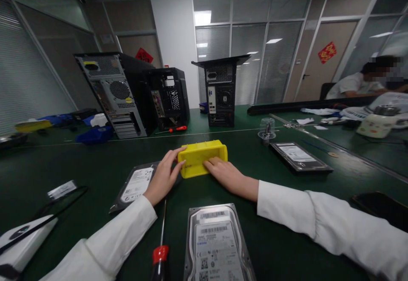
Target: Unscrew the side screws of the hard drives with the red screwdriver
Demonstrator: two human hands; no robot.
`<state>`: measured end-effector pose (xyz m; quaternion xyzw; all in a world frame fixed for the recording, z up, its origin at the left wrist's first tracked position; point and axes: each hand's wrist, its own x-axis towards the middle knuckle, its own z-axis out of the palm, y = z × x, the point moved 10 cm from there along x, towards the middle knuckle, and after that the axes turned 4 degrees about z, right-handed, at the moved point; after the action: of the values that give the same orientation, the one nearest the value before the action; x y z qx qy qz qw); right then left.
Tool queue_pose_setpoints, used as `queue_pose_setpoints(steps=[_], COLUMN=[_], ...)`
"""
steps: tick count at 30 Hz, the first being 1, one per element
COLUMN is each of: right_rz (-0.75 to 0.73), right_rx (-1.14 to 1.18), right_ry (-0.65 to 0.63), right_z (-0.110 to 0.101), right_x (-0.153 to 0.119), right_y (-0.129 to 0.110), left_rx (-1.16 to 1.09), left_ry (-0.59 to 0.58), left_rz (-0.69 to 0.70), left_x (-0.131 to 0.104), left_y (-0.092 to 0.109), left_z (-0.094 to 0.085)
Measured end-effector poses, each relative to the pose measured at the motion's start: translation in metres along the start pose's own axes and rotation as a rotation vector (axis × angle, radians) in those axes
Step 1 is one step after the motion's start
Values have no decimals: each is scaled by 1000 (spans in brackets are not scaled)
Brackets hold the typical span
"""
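Note:
A yellow plastic bin [198, 147] is tipped on its side on the green table, its open side facing me. My left hand [164, 177] grips its left end, thumb at the rim and fingers behind. Into the opening reaches my right hand [225, 172], its fingers bent together; anything between them is hidden. Nearest me lies a silver hard drive [218, 242], label up. A screwdriver with a red and black handle [160, 255] is left of that drive. Another hard drive [137, 183], in a clear bag, lies partly behind my left hand.
Three black computer cases [127, 89] stand at the back. A red screwdriver [178, 129] lies before them. To the right are a clear cup [267, 129], a bagged hard drive [299, 157] and a kettle [376, 123]. A white box [28, 238] with a cable sits left. Another person sits far right.

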<state>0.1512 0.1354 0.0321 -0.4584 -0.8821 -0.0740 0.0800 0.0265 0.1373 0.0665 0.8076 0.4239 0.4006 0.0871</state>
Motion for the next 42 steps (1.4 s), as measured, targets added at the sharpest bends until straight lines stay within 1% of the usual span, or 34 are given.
queue_pose_setpoints(steps=[9,24,34,42], right_rz=[22,42,15,-24], right_rx=[-56,-68,92,232], right_ry=[33,41,104,132], right_z=[-6,-5,-8,0], right_x=[-1,-1,-2,0], right_y=[-2,0,3,6], left_rx=[11,-7,-14,-5], left_ry=[2,21,19,23], left_rz=[4,-1,-11,-4], left_x=[-1,-4,-4,-5], left_y=[0,-6,-3,-3], left_z=[1,4,4,3])
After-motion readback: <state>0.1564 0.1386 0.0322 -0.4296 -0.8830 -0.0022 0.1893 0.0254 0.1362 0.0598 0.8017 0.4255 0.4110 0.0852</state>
